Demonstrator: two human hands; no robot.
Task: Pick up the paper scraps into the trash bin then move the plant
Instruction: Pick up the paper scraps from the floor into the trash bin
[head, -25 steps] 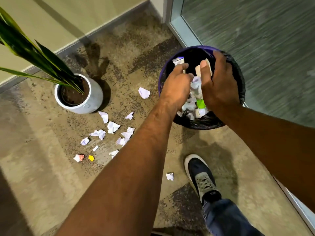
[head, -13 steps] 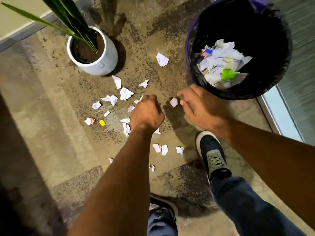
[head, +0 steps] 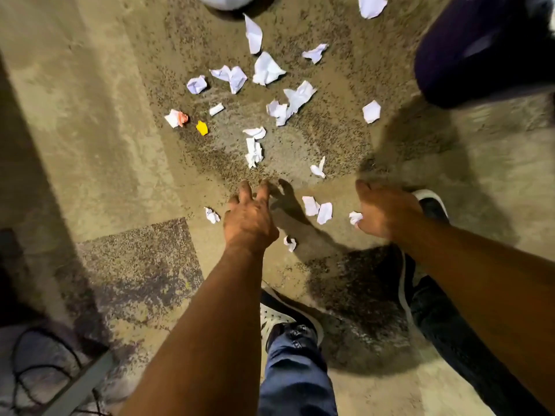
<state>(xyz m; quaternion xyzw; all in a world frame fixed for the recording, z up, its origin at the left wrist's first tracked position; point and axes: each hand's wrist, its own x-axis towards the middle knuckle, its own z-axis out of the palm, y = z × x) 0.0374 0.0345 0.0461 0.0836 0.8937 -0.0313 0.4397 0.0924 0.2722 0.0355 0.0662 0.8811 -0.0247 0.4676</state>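
Note:
Several crumpled white paper scraps (head: 267, 69) lie scattered over the speckled carpet, with a yellow scrap (head: 202, 127) and a pink-tinged scrap (head: 176, 118) among them. My left hand (head: 250, 217) hovers low over the floor with fingers stretched forward and holds nothing; a small scrap (head: 212, 215) lies just left of it. My right hand (head: 386, 211) reaches down with fingers extended, and a scrap (head: 355, 217) lies at its thumb side. Two flat scraps (head: 317, 208) sit between the hands. The dark purple trash bin (head: 480, 49) is at top right. Only the white plant pot's edge (head: 225, 0) shows at the top.
My two shoes (head: 280, 318) (head: 432, 205) stand on the carpet under my arms, one right behind my right hand. Dark cables and a grey metal bar (head: 78, 385) lie at the bottom left.
Both hands left the bin after dropping scraps and came down to the floor. The view tilted down, so the bin and pot slid to the top edge. My left hand's fingers have uncurled.

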